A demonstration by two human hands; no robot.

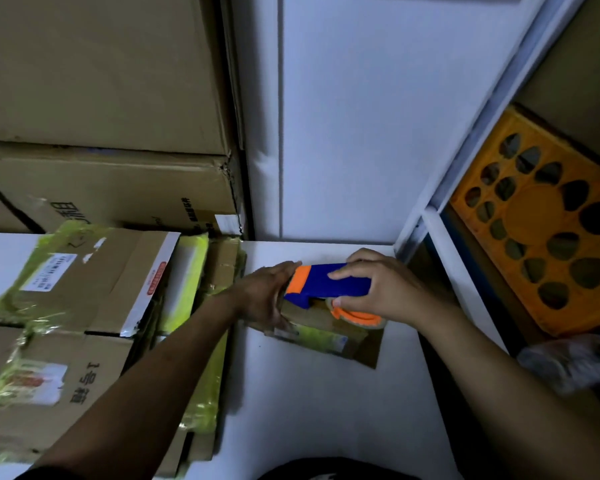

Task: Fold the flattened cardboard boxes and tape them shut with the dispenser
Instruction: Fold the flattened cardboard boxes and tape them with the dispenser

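A small cardboard box (347, 341) with yellow-green tape on it sits on the white table (326, 410) near the back wall. On top of it is a blue and orange tape dispenser (329, 284) with a tape roll (357, 315). My right hand (378, 289) grips the dispenser's blue body from the right. My left hand (269, 292) lies against the box's left side, fingers fairly straight and touching the dispenser's orange end. Most of the box top is hidden by the hands and dispenser.
Flattened cardboard boxes (84, 306) with yellow-green tape lie piled at the left of the table. Large stacked cartons (101, 98) rise behind them. At the right is a shelf frame (482, 133) holding an orange plastic crate (548, 223). A white wall (361, 116) is behind.
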